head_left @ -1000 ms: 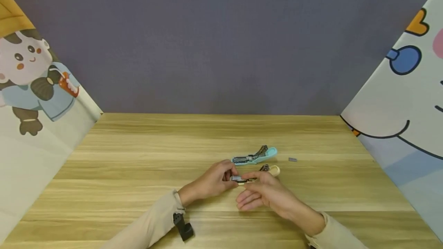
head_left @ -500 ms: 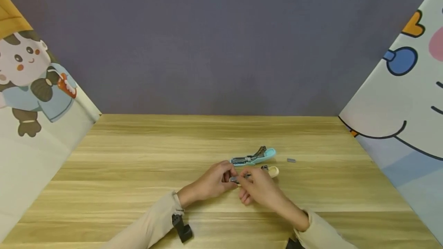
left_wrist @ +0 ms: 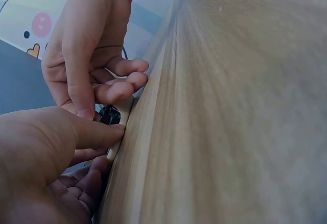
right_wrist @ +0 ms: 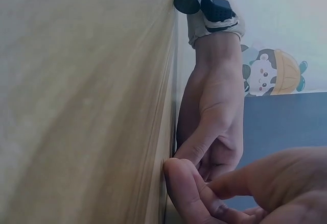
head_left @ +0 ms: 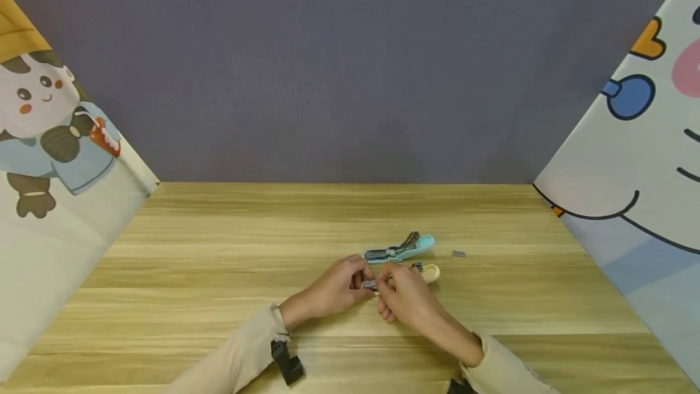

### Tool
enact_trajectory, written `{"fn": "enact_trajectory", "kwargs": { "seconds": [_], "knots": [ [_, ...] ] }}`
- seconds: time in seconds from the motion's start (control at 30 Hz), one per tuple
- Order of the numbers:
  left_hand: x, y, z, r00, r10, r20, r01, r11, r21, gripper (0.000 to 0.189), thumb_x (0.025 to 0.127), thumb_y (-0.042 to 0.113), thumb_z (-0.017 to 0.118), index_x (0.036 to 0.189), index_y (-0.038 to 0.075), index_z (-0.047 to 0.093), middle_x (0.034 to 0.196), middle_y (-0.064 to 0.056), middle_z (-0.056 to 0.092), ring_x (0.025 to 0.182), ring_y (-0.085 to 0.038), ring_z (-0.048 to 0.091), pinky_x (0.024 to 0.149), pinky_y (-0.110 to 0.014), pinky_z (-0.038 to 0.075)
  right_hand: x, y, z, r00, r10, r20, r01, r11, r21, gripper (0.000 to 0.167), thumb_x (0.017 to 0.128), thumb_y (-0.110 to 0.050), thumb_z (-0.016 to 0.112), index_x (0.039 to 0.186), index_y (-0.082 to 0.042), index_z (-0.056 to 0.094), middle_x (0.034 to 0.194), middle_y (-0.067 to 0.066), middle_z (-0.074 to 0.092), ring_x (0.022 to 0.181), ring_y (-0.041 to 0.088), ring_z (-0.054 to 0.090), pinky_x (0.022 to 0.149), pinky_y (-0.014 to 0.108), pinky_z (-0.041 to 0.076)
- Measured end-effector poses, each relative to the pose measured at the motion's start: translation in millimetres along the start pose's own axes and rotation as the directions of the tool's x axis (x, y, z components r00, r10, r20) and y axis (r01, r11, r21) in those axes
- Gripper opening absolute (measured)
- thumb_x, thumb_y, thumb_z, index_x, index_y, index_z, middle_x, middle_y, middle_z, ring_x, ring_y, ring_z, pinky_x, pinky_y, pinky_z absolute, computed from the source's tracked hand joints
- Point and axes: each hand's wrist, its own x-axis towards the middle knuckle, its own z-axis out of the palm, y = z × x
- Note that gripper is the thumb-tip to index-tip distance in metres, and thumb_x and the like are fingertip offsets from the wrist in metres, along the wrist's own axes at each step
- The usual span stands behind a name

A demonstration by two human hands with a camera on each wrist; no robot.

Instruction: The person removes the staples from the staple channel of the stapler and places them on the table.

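A cream stapler point(head_left: 431, 273) lies folded open on the table, its rounded cover to the right. At its front end, my left hand point(head_left: 335, 286) grips it between thumb and fingers. My right hand point(head_left: 411, 300) pinches at the stapler's middle with thumb and index finger, close to the left fingertips, and covers much of it. A grey metal part shows between the hands. Whether a small piece sits in the right fingertips is hidden. In the left wrist view, a dark part of the stapler's mechanism point(left_wrist: 110, 115) shows between the hands.
Just behind the hands lies a light blue stapler point(head_left: 420, 246), also folded open, its metal mechanism raised. A short grey staple strip point(head_left: 459, 254) rests to its right on the wooden table point(head_left: 246, 230). A dark grey panel point(head_left: 350, 78) stands at the back, with cartoon-printed panels at both sides.
The right hand's fingers, earlier spread along the stapler, have drawn together into a pinch nearer the left hand. The left hand keeps its place. The head view has shifted slightly.
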Motion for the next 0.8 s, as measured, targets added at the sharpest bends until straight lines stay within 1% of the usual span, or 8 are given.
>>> {"fn": "enact_trajectory", "kwargs": {
  "seconds": [0.37,0.63,0.8],
  "knots": [
    [-0.6,3.3,-1.1,1.000,-0.004,-0.004,0.004,1.000,0.003,0.015,0.086,0.003,0.075,0.095,0.008,0.064,0.085,-0.003,0.057,0.070,-0.009,0.050,0.060,-0.020,0.046,-0.1,0.4,0.8,0.999,-0.027,-0.020,0.027,1.000,-0.003,0.008,0.099,0.001,0.053,0.094,0.004,0.058,0.059,0.003,0.063,0.046,0.015,0.062,0.044,0.027,0.053],
    [-0.4,2.0,-0.7,1.000,-0.009,0.000,0.009,1.000,0.015,0.015,0.087,0.005,0.076,0.097,0.008,0.064,0.086,-0.002,0.057,0.069,-0.007,0.050,0.061,-0.020,0.047,-1.7,0.2,-1.6,0.999,-0.017,-0.036,0.017,1.000,-0.007,0.008,0.098,0.002,0.052,0.096,0.004,0.059,0.060,0.003,0.063,0.047,0.014,0.062,0.044,0.027,0.054],
    [-0.6,1.7,-0.7,1.000,-0.008,-0.002,0.008,1.000,0.016,0.015,0.087,0.006,0.076,0.096,0.009,0.064,0.085,-0.001,0.056,0.069,-0.006,0.050,0.061,-0.020,0.047,-3.6,-3.6,-3.9,0.998,-0.007,-0.065,0.007,1.000,-0.010,0.008,0.098,0.003,0.052,0.094,0.004,0.060,0.059,0.004,0.062,0.047,0.015,0.062,0.044,0.026,0.053]
  ]
}}
